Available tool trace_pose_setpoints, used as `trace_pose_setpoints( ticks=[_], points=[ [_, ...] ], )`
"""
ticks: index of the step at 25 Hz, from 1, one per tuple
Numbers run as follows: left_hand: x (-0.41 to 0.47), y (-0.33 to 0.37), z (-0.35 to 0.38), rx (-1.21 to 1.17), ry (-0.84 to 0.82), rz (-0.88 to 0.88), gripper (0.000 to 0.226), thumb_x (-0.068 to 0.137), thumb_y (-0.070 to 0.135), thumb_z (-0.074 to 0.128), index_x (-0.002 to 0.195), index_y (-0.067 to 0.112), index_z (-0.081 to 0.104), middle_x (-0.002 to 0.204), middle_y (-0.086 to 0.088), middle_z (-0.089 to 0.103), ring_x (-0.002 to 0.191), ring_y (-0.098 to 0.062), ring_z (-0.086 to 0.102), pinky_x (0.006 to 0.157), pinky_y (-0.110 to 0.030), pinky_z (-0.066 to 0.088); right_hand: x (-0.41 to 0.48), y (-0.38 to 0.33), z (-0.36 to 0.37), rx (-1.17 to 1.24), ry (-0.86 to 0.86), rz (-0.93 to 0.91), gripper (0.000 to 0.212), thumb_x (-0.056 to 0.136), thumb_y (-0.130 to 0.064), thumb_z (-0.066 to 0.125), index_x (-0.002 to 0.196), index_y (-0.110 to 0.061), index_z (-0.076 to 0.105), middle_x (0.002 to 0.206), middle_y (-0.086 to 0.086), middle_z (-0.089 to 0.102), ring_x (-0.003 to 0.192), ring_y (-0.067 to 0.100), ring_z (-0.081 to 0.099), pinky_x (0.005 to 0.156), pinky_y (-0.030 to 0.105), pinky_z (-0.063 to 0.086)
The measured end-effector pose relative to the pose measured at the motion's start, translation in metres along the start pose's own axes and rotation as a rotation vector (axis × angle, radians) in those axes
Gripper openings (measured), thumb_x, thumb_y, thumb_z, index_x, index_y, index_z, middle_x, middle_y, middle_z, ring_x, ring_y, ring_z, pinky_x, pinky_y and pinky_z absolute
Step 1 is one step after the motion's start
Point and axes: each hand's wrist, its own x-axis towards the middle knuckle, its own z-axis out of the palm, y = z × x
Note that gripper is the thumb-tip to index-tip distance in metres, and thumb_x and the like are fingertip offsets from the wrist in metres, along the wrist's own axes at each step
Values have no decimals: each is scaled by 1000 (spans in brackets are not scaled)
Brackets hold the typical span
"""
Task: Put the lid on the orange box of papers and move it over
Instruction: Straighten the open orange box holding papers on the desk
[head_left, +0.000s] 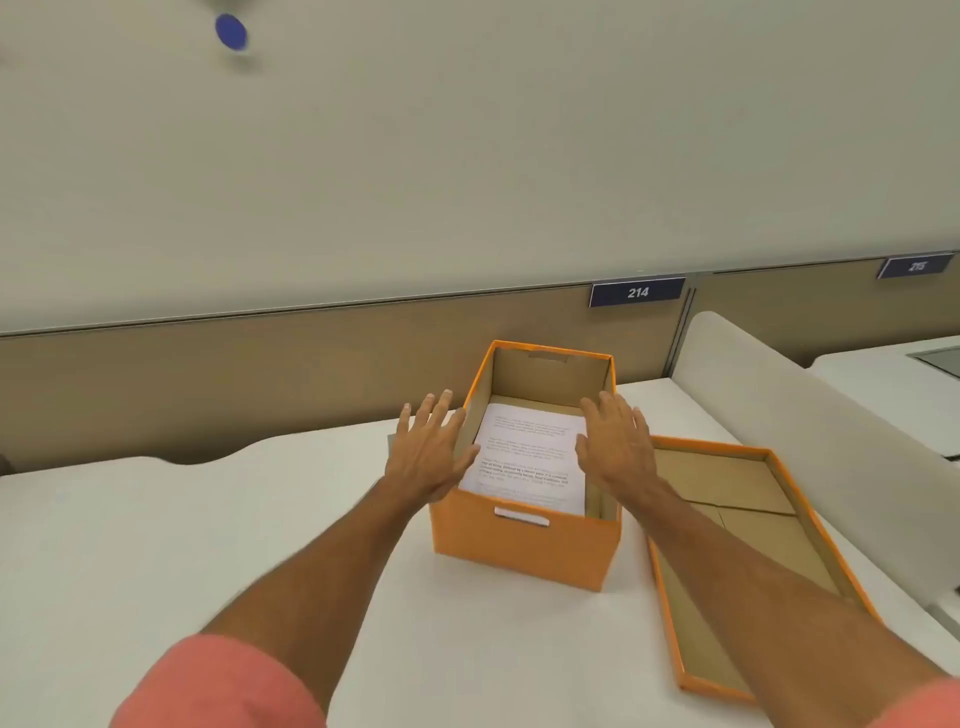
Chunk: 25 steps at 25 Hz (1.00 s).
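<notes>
- Evenly and softly lit throughout, bright without harshness; source itself out of sight.
- Only faint, diffuse shadows: a pale one on the white bench (156, 545) below the orange box (524, 545), a darker one inside its far wall.
- No glare or blown highlights; top sheet of the papers (524, 457) close to white, print soft and unreadable.
- Slightly soft overall, with motion smear along the left hand (428, 454) fingers and the forearm edges.
- Blue dot (231, 31) at the top left smeared and streaked.
- Strong wide-angle bending: partition rail bowed, number plate 214 (638, 292) readable, plate 215 (917, 266) at the right edge blurred.
</notes>
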Motion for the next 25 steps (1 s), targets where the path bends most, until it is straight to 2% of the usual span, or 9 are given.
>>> trace_pose_setpoints(
  ticks=[3,7,11,14,16,19,20,22,25],
  points=[
    [38,-1,22,37,-51,1,60,98,47,32,151,20,20,163,-8,10,149,-29,11,121,-49,14,31,19,23,12,-39,58,51,92,-18,54,140,-16,39,149,11,37,141,29,28,119,46,21],
    [77,-2,49,-21,-97,15,57,99,36,37,150,16,19,162,-11,11,149,-30,13,120,-46,19,59,37,50,83,-142,99,63,92,-12,57,148,-14,27,159,14,20,149,32,14,121,44,16],
    [97,-4,70,-181,-166,-37,61,98,24,44,151,11,16,162,-15,9,148,-31,17,117,-43,28,71,45,68,309,-220,189,77,90,4,54,152,-9,12,163,14,4,151,31,7,119,43,23],
    [101,-5,75,-328,-185,-88,65,96,-1,39,152,11,9,162,-13,5,145,-32,25,114,-42,33,73,44,75,397,-237,239,82,90,6,52,153,-9,3,163,12,-5,148,31,20,111,41,36],
    [100,-5,75,-393,-158,-105,69,93,-10,35,153,11,8,162,-13,10,146,-30,23,117,-40,27,72,41,75,420,-198,268,78,90,8,51,153,-8,7,164,13,0,141,32,34,104,40,43],
    [89,-5,69,-449,-129,-146,70,92,-14,33,153,11,8,162,-13,13,149,-26,17,120,-35,18,68,36,70,443,-162,263,73,89,11,50,151,-4,14,162,15,10,141,32,34,103,37,44],
    [82,-4,66,-460,-115,-164,70,92,-14,32,153,11,10,161,-13,16,148,-27,19,120,-35,19,66,34,67,451,-152,254,69,88,12,48,149,-3,18,160,16,17,138,32,38,99,36,46],
    [64,-7,55,-472,-74,-212,68,91,-12,34,152,12,16,155,-16,31,141,-32,34,114,-39,33,58,25,60,451,-127,215,64,86,15,46,145,0,25,153,20,28,131,35,44,94,38,49],
    [35,-18,32,-461,-14,-286,67,87,-6,43,149,14,28,125,-23,59,108,-39,61,87,-46,55,46,6,45,468,-120,155,68,88,12,44,150,-1,18,160,17,19,141,35,32,108,44,39]
  ],
)
